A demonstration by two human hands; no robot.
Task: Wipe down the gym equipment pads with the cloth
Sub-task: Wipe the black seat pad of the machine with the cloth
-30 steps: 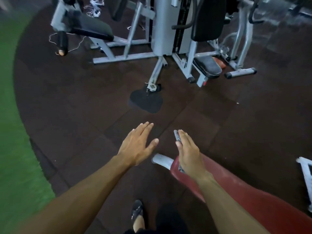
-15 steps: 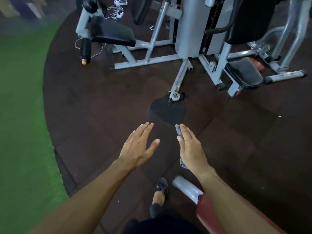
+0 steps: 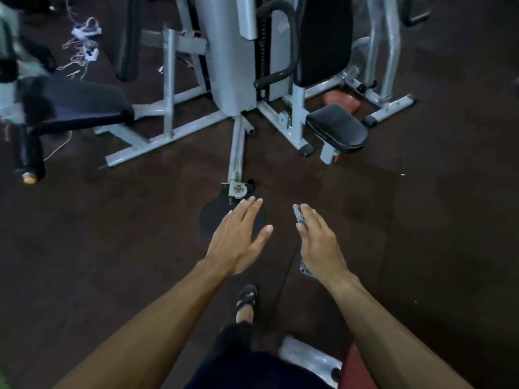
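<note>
Wiping is not under way: no hand touches any pad. Right hand (image 3: 318, 242) holds the folded grey cloth (image 3: 299, 217) between thumb and fingers, mid-air above the floor. Left hand (image 3: 238, 237) is spread flat, holding nothing. Pads counted ahead: three black ones, bench pad (image 3: 75, 106) left, seat pad (image 3: 337, 127) and back pad (image 3: 323, 37) right; possibly more, the view is blurred. One cloth. All pads apparently left to do.

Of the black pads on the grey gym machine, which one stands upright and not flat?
The tall black back pad on the right, upright above the small black seat pad. That seat and the long black bench pad on the left lie flat.
</note>
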